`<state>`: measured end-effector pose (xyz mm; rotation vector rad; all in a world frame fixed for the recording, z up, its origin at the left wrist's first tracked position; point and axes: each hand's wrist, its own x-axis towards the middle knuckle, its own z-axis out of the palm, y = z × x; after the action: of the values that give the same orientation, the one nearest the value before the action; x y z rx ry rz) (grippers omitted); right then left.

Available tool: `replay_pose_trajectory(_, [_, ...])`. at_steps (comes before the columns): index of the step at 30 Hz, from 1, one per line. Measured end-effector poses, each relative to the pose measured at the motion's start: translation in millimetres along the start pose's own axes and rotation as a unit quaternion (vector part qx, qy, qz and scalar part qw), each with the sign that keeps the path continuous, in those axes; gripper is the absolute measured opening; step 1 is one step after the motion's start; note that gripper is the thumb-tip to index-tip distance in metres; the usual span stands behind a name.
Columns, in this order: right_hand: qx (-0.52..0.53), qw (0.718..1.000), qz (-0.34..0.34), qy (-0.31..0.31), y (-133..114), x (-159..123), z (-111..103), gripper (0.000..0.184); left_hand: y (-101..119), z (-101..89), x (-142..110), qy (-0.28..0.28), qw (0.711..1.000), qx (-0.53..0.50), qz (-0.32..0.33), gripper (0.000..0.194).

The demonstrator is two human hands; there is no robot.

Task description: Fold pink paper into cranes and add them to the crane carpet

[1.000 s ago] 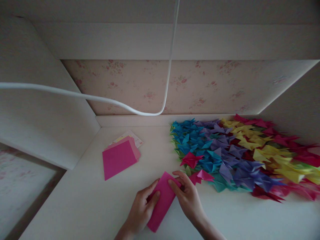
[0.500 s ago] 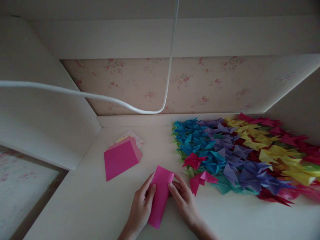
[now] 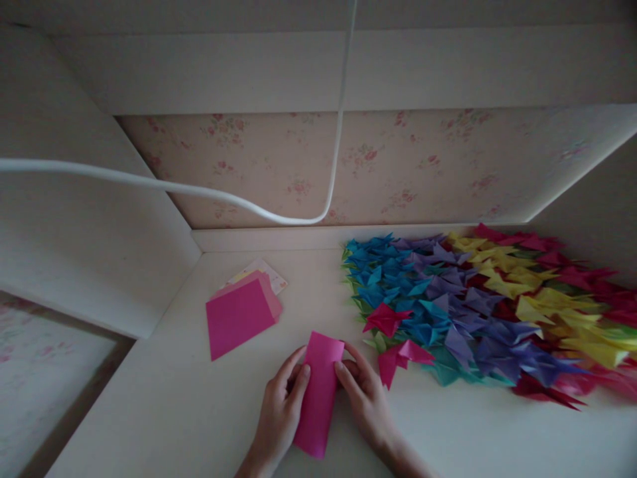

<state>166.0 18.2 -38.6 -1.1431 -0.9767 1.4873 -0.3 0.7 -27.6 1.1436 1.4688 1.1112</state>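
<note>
Risk: uneven pressure could have skewed the fold on the folded pink paper; a slack pinch could have let it slip. Paper sat left of the paper-figure pile, nearer the wearer. Long axis ran away from the wearer, far end tipped slightly pile-side. 2 pinches, fingers nearly closed on it: left hand on left edge, right hand on upper right edge.
</note>
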Motion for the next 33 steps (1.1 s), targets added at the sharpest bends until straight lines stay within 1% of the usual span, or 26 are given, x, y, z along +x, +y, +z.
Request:
replay_pose_trajectory(3, [0.019,1.000,0.013,-0.016,-5.8,-1.1,3.3,0.046,0.7,0.2,-1.2,-0.017,1.000,0.008,0.000,0.043])
replay_pose_trajectory(7, [0.053,0.997,0.014,-0.059,-10.7,-1.2,7.9,0.035,-0.4,0.4,-0.6,-0.015,0.998,0.044,0.032,0.039])
replay_pose_trajectory(10, [0.064,0.996,0.015,-0.054,-10.8,-0.2,8.6,0.030,-1.7,0.4,0.4,-0.015,0.997,0.058,0.045,0.036])
replay_pose_trajectory(16, [0.074,0.996,0.021,-0.050,-7.2,2.0,5.1,0.035,-3.8,2.0,0.2,-0.016,0.994,0.084,0.064,0.035])
replay_pose_trajectory(20, [0.064,0.997,0.015,-0.045,-4.3,3.0,3.6,0.032,-4.9,2.5,-0.4,-0.020,0.990,0.109,0.093,0.034])
replay_pose_trajectory(24, [0.074,0.996,0.011,-0.050,-3.4,2.9,3.8,0.028,-4.2,1.5,-0.6,-0.019,0.990,0.104,0.097,0.036])
replay_pose_trajectory(27, [0.075,0.996,0.011,-0.050,-4.1,2.8,4.3,0.028,-4.0,1.2,-0.7,-0.018,0.990,0.101,0.100,0.036])
replay_pose_trajectory(30, [0.070,0.997,0.016,-0.041,-4.3,3.3,4.2,0.029,-4.8,1.4,-0.5,-0.011,0.987,0.115,0.108,0.035])
replay_pose_trajectory(33, [0.043,0.999,0.018,-0.021,-2.7,4.3,2.7,0.028,-5.5,1.6,0.1,-0.007,0.985,0.129,0.114,0.033])
